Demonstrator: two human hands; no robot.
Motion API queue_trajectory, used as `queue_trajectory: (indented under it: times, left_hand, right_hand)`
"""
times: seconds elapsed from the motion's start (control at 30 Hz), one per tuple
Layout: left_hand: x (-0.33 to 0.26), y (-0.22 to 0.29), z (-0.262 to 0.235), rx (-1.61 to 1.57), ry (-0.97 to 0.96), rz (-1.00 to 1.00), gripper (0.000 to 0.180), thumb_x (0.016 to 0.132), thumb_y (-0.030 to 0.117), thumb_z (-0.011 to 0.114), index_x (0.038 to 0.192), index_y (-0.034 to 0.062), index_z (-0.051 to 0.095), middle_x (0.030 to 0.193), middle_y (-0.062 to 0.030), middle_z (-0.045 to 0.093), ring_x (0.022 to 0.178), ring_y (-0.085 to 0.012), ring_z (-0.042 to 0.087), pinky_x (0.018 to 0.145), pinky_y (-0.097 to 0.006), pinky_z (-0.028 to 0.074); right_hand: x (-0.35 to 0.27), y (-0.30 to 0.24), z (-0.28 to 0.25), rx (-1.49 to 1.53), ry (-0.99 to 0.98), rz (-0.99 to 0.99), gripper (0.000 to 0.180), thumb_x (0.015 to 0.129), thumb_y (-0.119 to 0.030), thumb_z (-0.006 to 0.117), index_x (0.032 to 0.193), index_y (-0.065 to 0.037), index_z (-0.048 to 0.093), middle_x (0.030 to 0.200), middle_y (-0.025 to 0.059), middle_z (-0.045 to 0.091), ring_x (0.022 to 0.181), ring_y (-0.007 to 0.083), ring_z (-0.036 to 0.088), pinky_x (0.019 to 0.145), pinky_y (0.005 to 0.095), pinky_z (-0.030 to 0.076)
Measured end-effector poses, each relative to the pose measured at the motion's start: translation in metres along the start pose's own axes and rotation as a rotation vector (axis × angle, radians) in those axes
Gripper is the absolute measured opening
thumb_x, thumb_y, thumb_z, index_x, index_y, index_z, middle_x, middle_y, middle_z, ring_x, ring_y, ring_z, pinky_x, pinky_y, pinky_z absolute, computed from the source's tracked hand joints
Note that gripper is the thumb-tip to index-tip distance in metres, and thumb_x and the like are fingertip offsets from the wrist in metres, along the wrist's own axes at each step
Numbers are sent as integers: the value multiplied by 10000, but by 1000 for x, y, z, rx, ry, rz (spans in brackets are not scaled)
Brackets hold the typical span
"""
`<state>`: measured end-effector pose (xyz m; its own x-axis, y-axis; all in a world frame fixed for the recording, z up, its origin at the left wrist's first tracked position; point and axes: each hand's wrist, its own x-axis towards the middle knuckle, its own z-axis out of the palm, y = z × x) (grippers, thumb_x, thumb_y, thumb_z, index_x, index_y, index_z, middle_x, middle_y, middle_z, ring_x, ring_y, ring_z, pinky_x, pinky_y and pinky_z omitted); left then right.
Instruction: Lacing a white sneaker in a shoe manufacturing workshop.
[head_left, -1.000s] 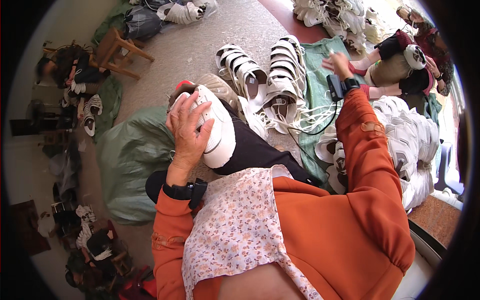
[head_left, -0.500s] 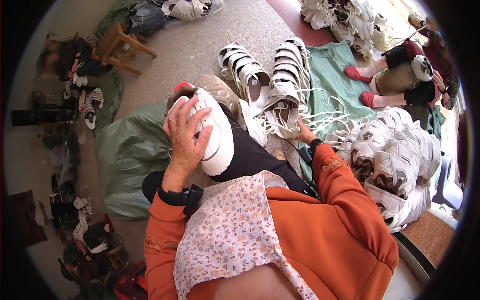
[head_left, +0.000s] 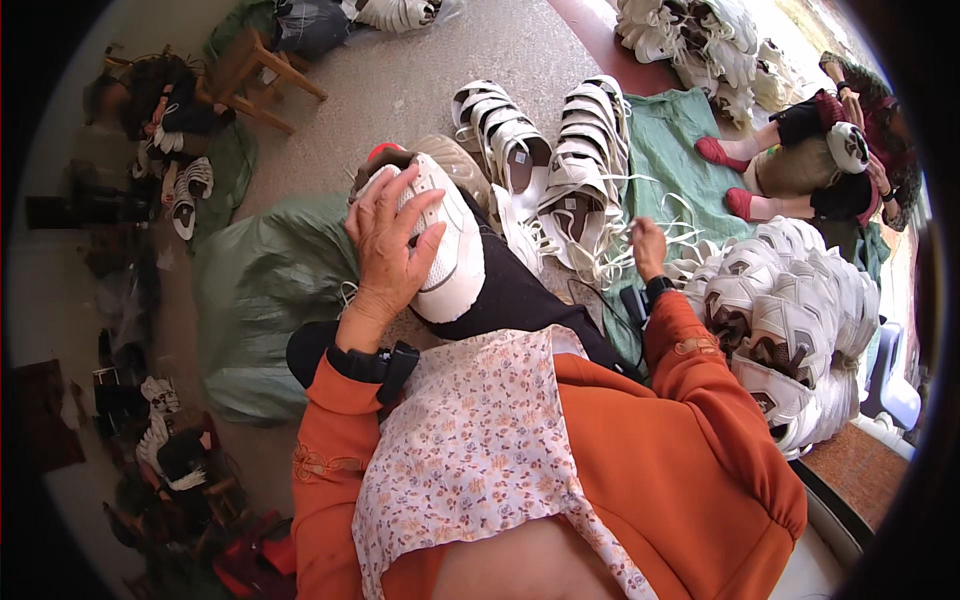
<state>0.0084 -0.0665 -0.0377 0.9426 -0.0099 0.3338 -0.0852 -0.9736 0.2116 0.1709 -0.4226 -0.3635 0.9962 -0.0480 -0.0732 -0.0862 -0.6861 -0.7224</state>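
My left hand [head_left: 388,240] lies over a white sneaker [head_left: 455,245], thumb and fingers curved around its upper, and steadies it on my dark-trousered leg. Off to the right, my right hand [head_left: 650,245] is raised with its fingertips pinched together. White laces [head_left: 612,265] trail close by it, but I cannot make out what is between the fingertips. Just beyond, two rows of nested white shoes [head_left: 585,150] [head_left: 505,140] lie side by side, the nearest shoe of the right row with loose laces. Another pale shoe [head_left: 455,165] sits partly hidden behind the held one.
A green sack [head_left: 270,310] bulges at my left. Green sheeting [head_left: 665,140] covers floor on the right, beside a large heap of white shoes [head_left: 780,310]. Another person [head_left: 850,160] sits at far right holding a shoe. A wooden stool [head_left: 265,80] stands far left.
My right hand has come away from the nearest shoe of the right row and moved right and up. My left hand stays on the sneaker; the whole view has shifted slightly.
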Motion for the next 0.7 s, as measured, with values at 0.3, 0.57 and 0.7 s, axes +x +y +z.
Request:
queue_trajectory:
  times: [0.3, 0.57, 0.7]
  left_hand:
    - [-6, -7, 11, -35, 72, 22, 322, 850, 256, 623, 1162, 178, 647, 1384, -36, 475, 1329, -251, 345, 1091, -424, 188]
    - [-9, 23, -3, -503, 68, 100, 724, 672, 341, 798, 1313, 184, 500, 1341, -82, 474, 1299, -272, 378, 1073, -489, 188]
    - [-12, 62, -47, -1250, -237, -42, 722, 804, 190, 720, 1399, 13, 350, 1130, -127, 583, 1080, -183, 546, 850, -296, 423]
  right_hand:
    - [31, -212, -154, 1265, 311, -239, 162, 964, -128, 541, 1038, -64, 669, 694, -44, 534, 488, 20, 397, 396, 185, 273]
    - [-100, -372, -191, 285, -9, -1235, 215, 902, 22, 518, 1077, 29, 642, 890, 107, 674, 747, 219, 631, 665, 341, 486]
    - [-128, -389, -170, 107, -254, -1253, 175, 827, 38, 566, 985, 22, 640, 828, 179, 646, 679, 309, 633, 623, 362, 483]
